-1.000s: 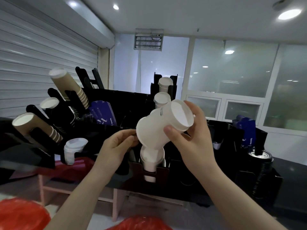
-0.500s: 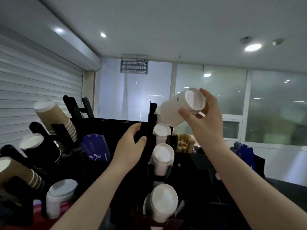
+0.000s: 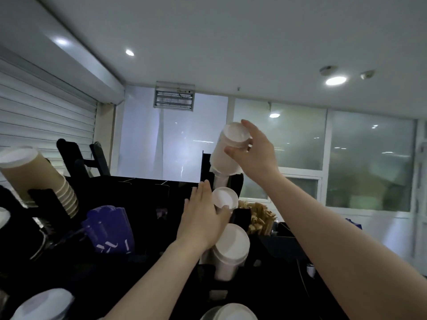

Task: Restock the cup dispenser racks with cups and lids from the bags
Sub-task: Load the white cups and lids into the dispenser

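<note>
My right hand [image 3: 254,151] grips a stack of white cups [image 3: 225,153] near its upper end, tilted over the top slot of the tall black dispenser rack [image 3: 205,167]. The stack's lower end meets the white cups in that top slot. Below it sit two more slots with white cup stacks, a middle one [image 3: 225,197] and a lower one [image 3: 233,243]. My left hand [image 3: 203,218], fingers straight, rests against the rack beside the middle stack, its thumb touching that stack.
A second black rack [image 3: 46,204] at the left holds tilted brown cup stacks [image 3: 34,176]. Blue sleeves [image 3: 108,227] lie in the middle. Wooden stirrers [image 3: 258,218] stand right of the tall rack. White lids [image 3: 44,306] sit at the bottom left, more cups [image 3: 231,312] at the bottom centre.
My right hand has lifted the white stack from chest height up to the rack's top slot. My left hand let go of the stack and moved onto the rack. The view tilted up.
</note>
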Tool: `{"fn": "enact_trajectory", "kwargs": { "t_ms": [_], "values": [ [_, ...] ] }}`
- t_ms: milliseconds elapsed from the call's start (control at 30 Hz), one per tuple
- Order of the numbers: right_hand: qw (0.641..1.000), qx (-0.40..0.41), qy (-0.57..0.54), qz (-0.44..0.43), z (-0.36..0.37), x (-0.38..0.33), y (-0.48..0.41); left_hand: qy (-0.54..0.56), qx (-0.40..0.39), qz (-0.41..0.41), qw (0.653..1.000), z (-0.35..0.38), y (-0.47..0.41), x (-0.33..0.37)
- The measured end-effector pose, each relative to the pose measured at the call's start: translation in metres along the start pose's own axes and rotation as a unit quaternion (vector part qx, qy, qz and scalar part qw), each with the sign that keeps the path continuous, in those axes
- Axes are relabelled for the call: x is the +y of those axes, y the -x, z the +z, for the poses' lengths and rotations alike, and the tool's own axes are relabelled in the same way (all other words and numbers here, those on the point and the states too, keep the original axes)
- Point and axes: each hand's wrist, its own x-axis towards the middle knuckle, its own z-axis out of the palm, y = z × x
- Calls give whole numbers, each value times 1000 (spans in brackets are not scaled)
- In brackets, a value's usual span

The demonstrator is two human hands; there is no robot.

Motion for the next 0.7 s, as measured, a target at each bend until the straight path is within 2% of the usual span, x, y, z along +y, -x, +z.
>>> {"fn": "enact_trajectory", "kwargs": {
  "t_ms": [300, 633, 700],
  "values": [
    [993, -79, 86, -22, 31, 11, -34, -19, 13, 2, 1000, 5, -2, 5],
    [975, -165, 112, 94, 37, 62, -25, -41, -4, -16, 999, 2, 0, 4],
    [975, -160, 144, 49, 33, 62, -20, -41, -5, -17, 999, 2, 1, 3]
  ]
}}
